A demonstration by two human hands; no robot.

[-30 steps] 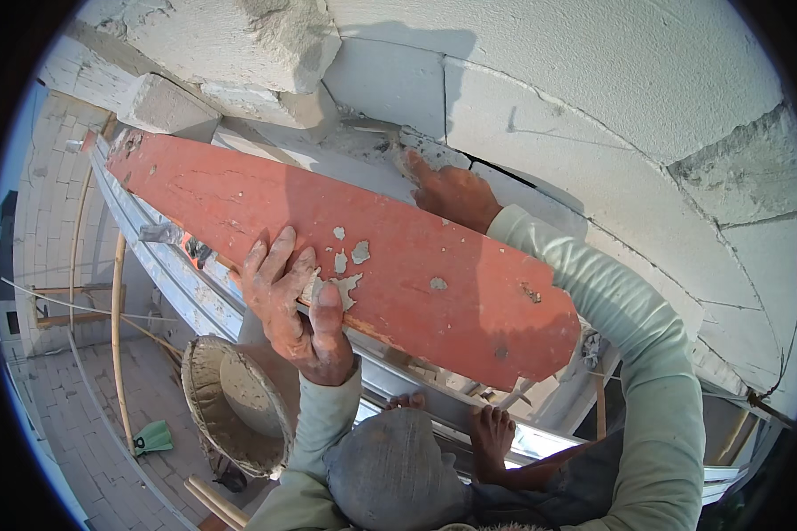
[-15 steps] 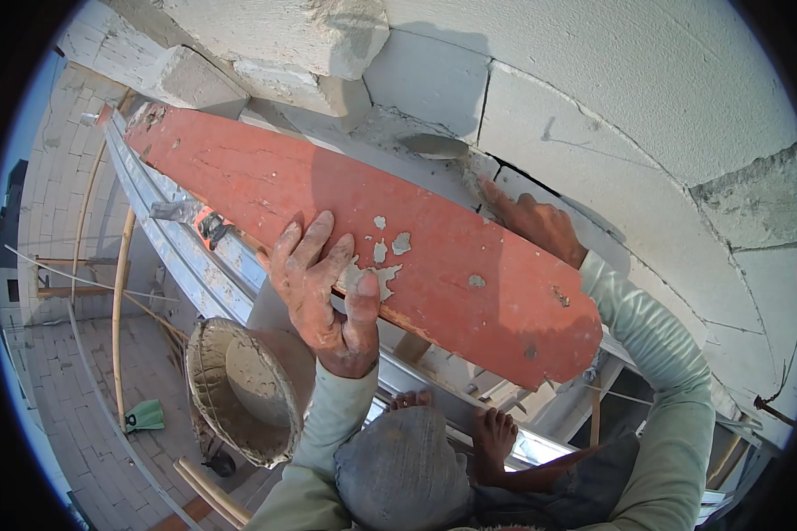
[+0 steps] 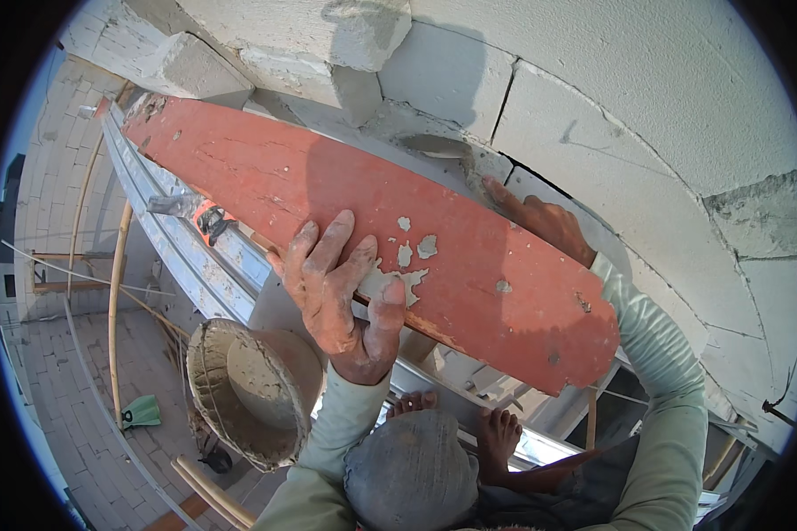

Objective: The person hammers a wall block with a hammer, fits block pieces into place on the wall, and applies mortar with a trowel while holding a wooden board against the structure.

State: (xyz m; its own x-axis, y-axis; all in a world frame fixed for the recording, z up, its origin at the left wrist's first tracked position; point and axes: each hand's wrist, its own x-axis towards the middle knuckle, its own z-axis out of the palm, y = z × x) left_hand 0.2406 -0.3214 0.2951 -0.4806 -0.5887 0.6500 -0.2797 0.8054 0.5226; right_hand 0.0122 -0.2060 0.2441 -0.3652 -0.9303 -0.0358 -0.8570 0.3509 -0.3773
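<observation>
A long red board [image 3: 469, 257] with flaking patches of grey mortar slants across the middle, beside a wall of pale blocks. My left hand [image 3: 350, 301] is closed on its near edge, fingertips over the red face. Behind the far edge, my right hand [image 3: 545, 221] is closed on a trowel, its handle mostly hidden by the fingers. The trowel's blade [image 3: 438, 145] lies against the mortar-smeared foot of the wall [image 3: 584, 133]. Below and left of my left hand stands a mortar-crusted bucket [image 3: 205, 389] with grey mortar inside.
Rough blocks [image 3: 195, 66] project at the upper left. Corrugated metal sheeting [image 3: 181, 243] runs under the board, with an orange-and-black tool [image 3: 211, 221] on it. Bamboo poles [image 3: 119, 319] stand over a paved area far below. My bare feet [image 3: 499, 434] rest near the sheeting.
Wall, board and both hands appear slightly farther right. My left hand keeps its place on the board. Against the wall's joint, the trowel blade sits a little farther left.
</observation>
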